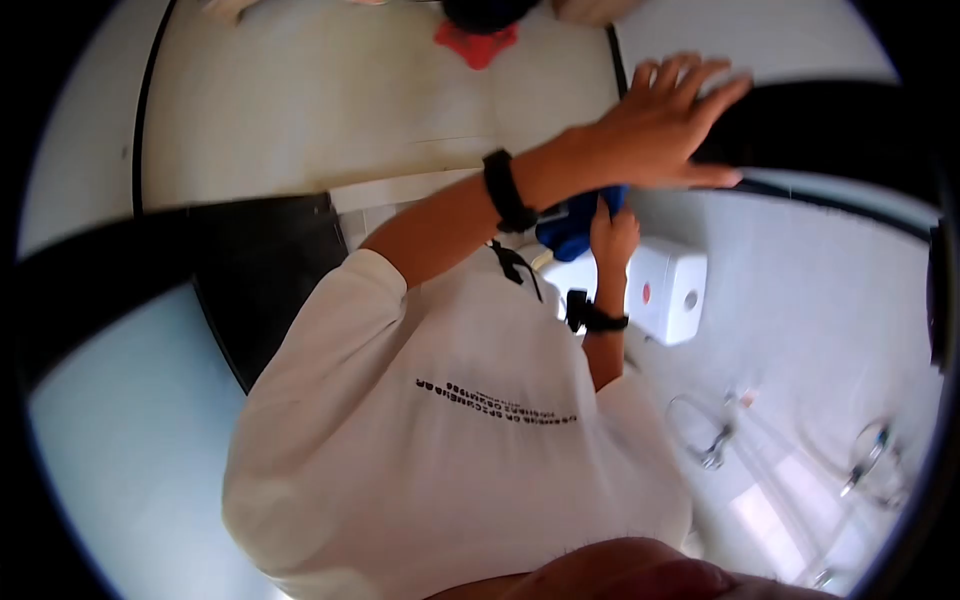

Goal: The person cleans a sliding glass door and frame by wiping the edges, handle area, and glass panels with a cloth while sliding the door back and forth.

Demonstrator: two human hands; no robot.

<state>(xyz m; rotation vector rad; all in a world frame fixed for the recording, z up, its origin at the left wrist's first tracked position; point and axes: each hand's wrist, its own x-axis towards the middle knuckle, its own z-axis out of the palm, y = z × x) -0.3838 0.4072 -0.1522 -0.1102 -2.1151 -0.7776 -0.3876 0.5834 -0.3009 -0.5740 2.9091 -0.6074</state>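
My left hand (665, 130) is raised at upper right, its fingers spread and its thumb apart. It overlaps or rests against a wide black frame bar (820, 130); I cannot tell whether it touches. Below that forearm, my right hand (614, 238) is closed on a bunched blue cloth (568, 232). The left forearm partly covers the cloth. A black band (508, 190) circles my left wrist, and another black band (603, 320) is on the right.
Beside my right hand stands a white toilet tank (672, 290) with a red mark. A shower hose (680, 420) and metal tap (714, 455) are on the right wall. A dark panel (265, 270) lies left. Something red (478, 45) is on the floor at top.
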